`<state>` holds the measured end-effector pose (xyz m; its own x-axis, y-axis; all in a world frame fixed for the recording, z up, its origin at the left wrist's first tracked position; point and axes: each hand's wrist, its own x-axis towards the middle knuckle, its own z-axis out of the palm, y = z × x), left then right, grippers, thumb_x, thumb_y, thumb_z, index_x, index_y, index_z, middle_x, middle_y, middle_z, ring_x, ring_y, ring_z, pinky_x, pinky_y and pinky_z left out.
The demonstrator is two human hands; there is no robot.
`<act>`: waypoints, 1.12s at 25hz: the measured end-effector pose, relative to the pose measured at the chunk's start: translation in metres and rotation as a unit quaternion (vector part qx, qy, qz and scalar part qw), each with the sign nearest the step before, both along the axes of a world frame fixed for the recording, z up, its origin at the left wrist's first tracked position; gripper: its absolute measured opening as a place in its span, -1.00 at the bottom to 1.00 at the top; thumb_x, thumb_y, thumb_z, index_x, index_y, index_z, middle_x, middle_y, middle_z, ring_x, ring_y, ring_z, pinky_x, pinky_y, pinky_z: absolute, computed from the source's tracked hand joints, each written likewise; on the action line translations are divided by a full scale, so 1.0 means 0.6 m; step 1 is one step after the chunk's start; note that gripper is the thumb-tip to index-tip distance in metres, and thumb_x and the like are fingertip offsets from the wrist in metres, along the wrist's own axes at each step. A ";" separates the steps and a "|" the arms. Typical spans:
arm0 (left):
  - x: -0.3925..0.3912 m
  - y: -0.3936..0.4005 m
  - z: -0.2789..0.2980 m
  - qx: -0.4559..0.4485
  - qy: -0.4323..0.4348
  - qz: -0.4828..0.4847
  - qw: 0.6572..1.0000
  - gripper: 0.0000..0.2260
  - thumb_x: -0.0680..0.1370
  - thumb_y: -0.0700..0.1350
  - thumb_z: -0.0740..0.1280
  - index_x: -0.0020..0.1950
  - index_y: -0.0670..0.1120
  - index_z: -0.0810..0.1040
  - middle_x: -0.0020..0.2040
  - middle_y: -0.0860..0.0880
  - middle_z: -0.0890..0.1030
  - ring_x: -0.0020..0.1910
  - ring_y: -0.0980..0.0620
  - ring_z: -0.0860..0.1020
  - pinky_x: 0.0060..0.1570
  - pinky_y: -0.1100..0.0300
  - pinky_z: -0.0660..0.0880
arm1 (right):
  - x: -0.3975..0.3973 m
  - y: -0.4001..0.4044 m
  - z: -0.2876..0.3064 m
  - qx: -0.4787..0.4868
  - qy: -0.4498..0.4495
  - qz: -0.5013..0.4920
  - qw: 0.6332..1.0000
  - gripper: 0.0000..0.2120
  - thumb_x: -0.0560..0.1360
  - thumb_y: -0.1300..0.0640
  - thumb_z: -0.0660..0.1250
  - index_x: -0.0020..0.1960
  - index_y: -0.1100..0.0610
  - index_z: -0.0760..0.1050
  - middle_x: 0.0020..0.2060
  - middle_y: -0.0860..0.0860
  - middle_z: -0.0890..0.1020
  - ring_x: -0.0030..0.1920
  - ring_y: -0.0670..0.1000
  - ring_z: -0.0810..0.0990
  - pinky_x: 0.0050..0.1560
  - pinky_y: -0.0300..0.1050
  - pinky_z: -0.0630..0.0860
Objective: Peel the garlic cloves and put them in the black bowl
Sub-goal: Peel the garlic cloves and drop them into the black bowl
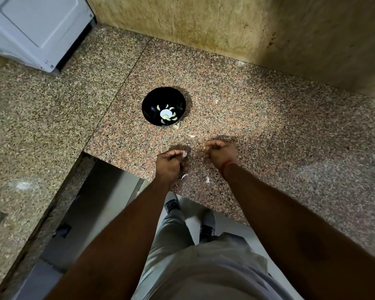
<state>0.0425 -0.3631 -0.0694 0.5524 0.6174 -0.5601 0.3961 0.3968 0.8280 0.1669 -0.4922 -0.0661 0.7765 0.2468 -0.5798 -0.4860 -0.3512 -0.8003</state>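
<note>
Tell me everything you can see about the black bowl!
The round, glossy black bowl looks like plastic or glazed ceramic; which one cannot be told. It stands upright on the speckled granite counter, beyond both hands, and neither touches it. Inside lie several pale peeled garlic cloves fanned around a white round piece at the bottom. A scrap of papery garlic skin lies on the counter against its near rim.
</note>
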 end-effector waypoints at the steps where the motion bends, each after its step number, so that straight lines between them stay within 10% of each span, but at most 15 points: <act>1: -0.006 -0.001 -0.001 -0.005 0.002 0.010 1.000 -0.93 0.58 -0.35 0.38 -0.08 -0.27 0.65 -0.41 -0.07 0.54 -0.45 -0.02 0.48 -0.39 0.08 0.57 | -0.003 -0.001 -0.003 -0.016 -0.026 0.015 0.999 -0.76 0.52 0.36 0.42 0.01 0.05 0.70 -0.09 0.10 0.74 -0.25 0.03 0.69 -0.23 -0.02 0.71; 5: -0.029 -0.003 0.000 -0.006 0.030 0.061 0.998 -0.85 0.57 -0.39 0.38 -0.17 -0.21 0.59 -0.40 -0.06 0.56 -0.49 0.04 0.49 -0.44 0.12 0.54 | -0.027 -0.009 -0.007 -0.110 -0.217 0.163 0.956 -0.68 0.55 0.34 0.30 0.13 0.01 0.67 -0.05 0.03 0.74 -0.27 -0.01 0.69 -0.31 -0.12 0.67; 10: -0.065 -0.014 -0.017 0.005 0.054 0.106 0.993 -0.86 0.58 -0.37 0.38 -0.14 -0.18 0.58 -0.35 -0.05 0.59 -0.49 0.07 0.48 -0.49 0.18 0.48 | -0.061 0.000 0.001 -0.146 -0.315 0.438 0.829 -0.58 0.49 0.45 0.19 0.22 0.17 0.64 0.19 0.18 0.67 0.11 0.10 0.66 0.18 0.00 0.63; 23: -0.111 -0.042 -0.053 0.125 0.066 0.090 0.986 -0.84 0.56 -0.39 0.33 -0.07 -0.22 0.69 -0.22 -0.14 0.67 -0.25 -0.09 0.60 -0.09 -0.12 0.66 | -0.128 0.019 0.003 -0.222 -0.409 0.584 0.665 -0.72 0.49 0.36 0.23 0.08 0.18 0.64 0.02 0.12 0.61 0.05 0.15 0.61 0.08 0.03 0.59; 25: -0.116 -0.048 -0.049 0.121 0.054 0.081 0.988 -0.81 0.55 -0.42 0.32 -0.09 -0.21 0.68 -0.22 -0.14 0.66 -0.25 -0.04 0.58 -0.09 0.02 0.63 | -0.139 0.020 0.004 -0.240 -0.405 0.580 0.664 -0.77 0.46 0.32 0.27 0.04 0.19 0.63 0.01 0.17 0.64 0.04 0.20 0.62 0.09 0.03 0.59; 28: -0.140 -0.053 -0.026 0.077 0.021 0.109 0.991 -0.87 0.57 -0.44 0.32 -0.09 -0.30 0.64 -0.23 -0.15 0.61 -0.38 0.06 0.54 -0.31 0.19 0.56 | -0.172 0.024 -0.006 -0.136 -0.327 0.474 0.806 -0.86 0.41 0.29 0.32 -0.20 0.10 0.61 -0.22 0.08 0.67 -0.16 0.10 0.64 -0.06 -0.09 0.58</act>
